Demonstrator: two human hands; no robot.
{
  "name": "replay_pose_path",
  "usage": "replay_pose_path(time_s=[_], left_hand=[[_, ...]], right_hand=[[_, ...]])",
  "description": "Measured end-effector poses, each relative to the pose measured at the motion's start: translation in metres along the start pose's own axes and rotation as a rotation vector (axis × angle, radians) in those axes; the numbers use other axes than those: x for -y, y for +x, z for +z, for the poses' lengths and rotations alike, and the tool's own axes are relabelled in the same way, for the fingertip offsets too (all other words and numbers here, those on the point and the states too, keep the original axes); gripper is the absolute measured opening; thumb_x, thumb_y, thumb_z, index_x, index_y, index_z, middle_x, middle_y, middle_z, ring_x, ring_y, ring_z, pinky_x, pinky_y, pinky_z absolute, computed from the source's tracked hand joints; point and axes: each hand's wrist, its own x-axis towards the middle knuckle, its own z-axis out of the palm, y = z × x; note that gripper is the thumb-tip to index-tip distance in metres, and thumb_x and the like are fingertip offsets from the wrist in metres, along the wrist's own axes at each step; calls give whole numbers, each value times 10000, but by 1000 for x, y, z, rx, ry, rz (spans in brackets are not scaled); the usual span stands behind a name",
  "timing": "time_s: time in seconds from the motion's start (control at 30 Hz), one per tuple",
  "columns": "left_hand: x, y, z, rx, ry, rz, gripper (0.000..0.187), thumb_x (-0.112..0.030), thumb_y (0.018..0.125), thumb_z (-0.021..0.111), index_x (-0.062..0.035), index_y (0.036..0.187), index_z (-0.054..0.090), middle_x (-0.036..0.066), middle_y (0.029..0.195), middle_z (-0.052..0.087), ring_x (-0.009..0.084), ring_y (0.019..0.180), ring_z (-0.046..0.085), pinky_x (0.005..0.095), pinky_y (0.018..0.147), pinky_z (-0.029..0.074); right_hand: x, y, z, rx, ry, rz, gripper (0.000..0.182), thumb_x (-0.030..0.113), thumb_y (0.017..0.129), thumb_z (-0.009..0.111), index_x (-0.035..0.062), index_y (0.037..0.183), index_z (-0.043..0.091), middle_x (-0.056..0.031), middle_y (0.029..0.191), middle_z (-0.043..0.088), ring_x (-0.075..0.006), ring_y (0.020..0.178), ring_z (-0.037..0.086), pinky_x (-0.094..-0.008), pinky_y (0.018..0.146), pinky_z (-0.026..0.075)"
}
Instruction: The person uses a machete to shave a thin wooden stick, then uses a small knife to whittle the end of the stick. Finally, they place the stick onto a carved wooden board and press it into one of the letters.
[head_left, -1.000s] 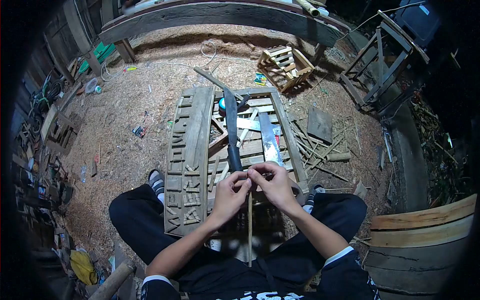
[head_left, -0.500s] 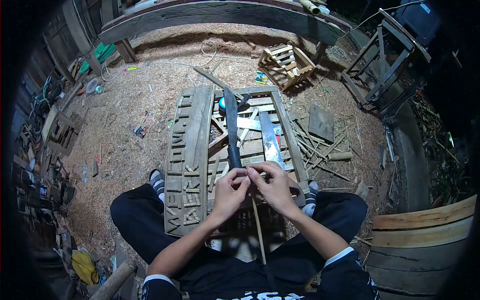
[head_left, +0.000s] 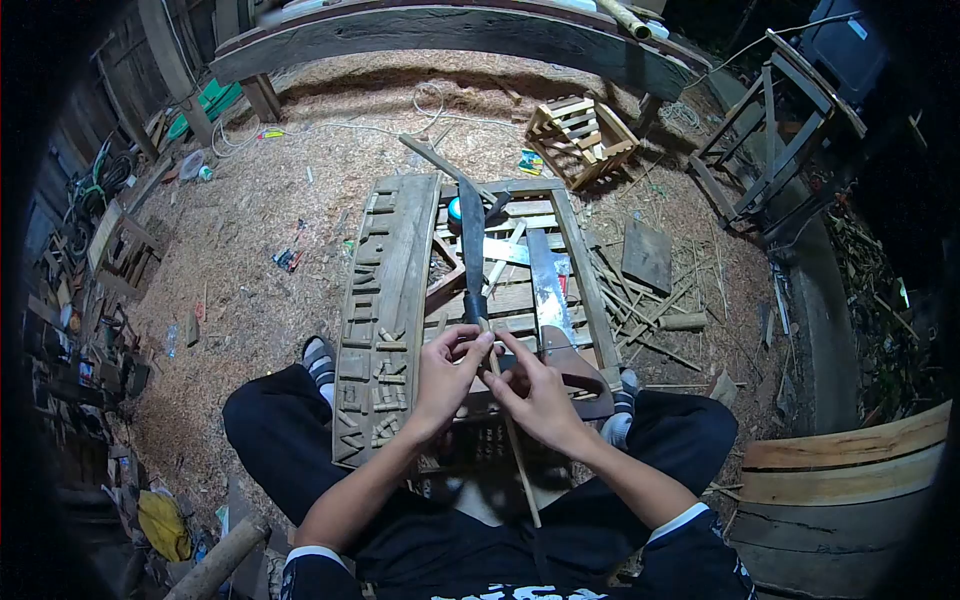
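A thin wooden stick (head_left: 516, 455) slants from between my hands down toward my lap, its upper tip poking out above the fingers. My left hand (head_left: 448, 378) pinches it near that upper end. Close beside, my right hand (head_left: 538, 392) has its thumb and fingers closed around the stick slightly lower. Just beyond my fingers lies a machete (head_left: 471, 235) with a black handle, blade pointing away. To its right rests a handsaw (head_left: 547, 290), its handle partly behind my right hand. Both tools lie on a slatted wooden frame (head_left: 585, 270).
Short cut pieces (head_left: 390, 375) sit in rows on a wide plank (head_left: 395, 250) at the frame's left. A slatted crate (head_left: 582, 142) stands ahead on shavings, under a long beam (head_left: 450, 48). Loose sticks (head_left: 690, 290) and a flat board (head_left: 646, 255) lie right; planks (head_left: 850, 455) are at lower right.
My hands have parted slightly, the right one moving a little lower. More of the stick's upper end now shows above the fingers. The whole view has shifted slightly.
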Motion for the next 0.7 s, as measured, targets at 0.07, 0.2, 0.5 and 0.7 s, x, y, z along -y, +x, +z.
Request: replay_pose_path(time_s=[0.07, 0.2, 0.5, 0.7], left_hand=[[7, 1, -3, -12, 72, 51, 318, -198, 1013, 702, 39, 1210, 624, 93, 960, 754, 99, 848, 697, 262, 700, 574], [-4, 0, -1, -40, 97, -28, 304, -175, 1003, 713, 25, 1221, 644, 66, 988, 743, 77, 885, 674, 248, 730, 555], [9, 5, -12, -51, 114, 136, 389, -210, 997, 716, -47, 1339, 629, 25, 909, 734, 29, 766, 606, 212, 549, 460], [-8, -4, -7, -44, 111, 142, 408, -140, 1003, 702, 4, 1370, 597, 67, 1020, 745, 72, 902, 657, 226, 724, 528]], right_hand=[[1, -1, 1, 1, -3, -36, 635, 130, 987, 695, 32, 1552, 423, -92, 733, 695, -112, 635, 612, -309, 625, 508], [-14, 2, 3, -48, -57, -163, 656, 122, 977, 699, 37, 1563, 415, -107, 696, 666, -132, 587, 568, -316, 609, 486], [-12, 6, 12, -30, -173, -173, 677, 94, 963, 705, 62, 1574, 414, -139, 683, 608, -186, 557, 536, -368, 595, 486], [-4, 6, 16, -133, -206, -281, 725, 74, 928, 747, 91, 1577, 424, -159, 735, 666, -233, 620, 671, -373, 639, 539]])
